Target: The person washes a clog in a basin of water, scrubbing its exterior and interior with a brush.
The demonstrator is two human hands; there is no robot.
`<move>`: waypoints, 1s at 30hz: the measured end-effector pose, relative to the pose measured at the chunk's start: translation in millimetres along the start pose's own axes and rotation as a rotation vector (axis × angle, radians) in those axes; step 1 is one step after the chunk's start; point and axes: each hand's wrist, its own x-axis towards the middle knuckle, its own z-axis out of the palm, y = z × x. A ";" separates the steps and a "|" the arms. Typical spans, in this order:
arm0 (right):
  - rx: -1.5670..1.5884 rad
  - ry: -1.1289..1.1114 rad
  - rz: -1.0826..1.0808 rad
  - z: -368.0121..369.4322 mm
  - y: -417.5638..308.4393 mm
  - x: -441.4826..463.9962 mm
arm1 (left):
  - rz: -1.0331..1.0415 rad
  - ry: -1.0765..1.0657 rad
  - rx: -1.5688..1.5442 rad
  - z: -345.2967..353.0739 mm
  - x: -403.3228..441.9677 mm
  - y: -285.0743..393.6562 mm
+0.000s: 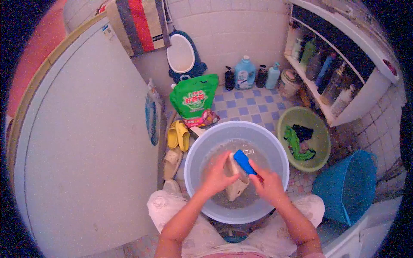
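A large pale basin (192,172) with cloudy water stands between the person's knees. Over the water, my left hand (218,174) is closed round a beige shoe (236,188), which points down toward the near side of the basin. My right hand (267,184) grips a blue brush (243,161) by its near end. The brush lies against or just above the upper part of the shoe; its bristles are hidden.
A green bag (194,96) and yellow slippers (178,135) are beyond the basin's left side. Right of it are a green tub (322,148) with clothes and a blue bucket (344,189). Bottles (245,74) line the wall; a shelf (318,81) stands right, a white door (86,142) left.
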 end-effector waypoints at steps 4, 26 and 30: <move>-0.025 0.102 -0.039 -5.4 -3.8 17.1 | 0.064 0.025 0.111 17.9 -3.4 -2.8; -0.118 0.050 -0.073 12.0 17.4 1.2 | -0.068 0.074 -0.113 8.6 14.3 -15.7; -0.024 0.221 -0.083 9.6 16.7 24.8 | 0.025 -0.056 0.055 12.7 1.9 13.7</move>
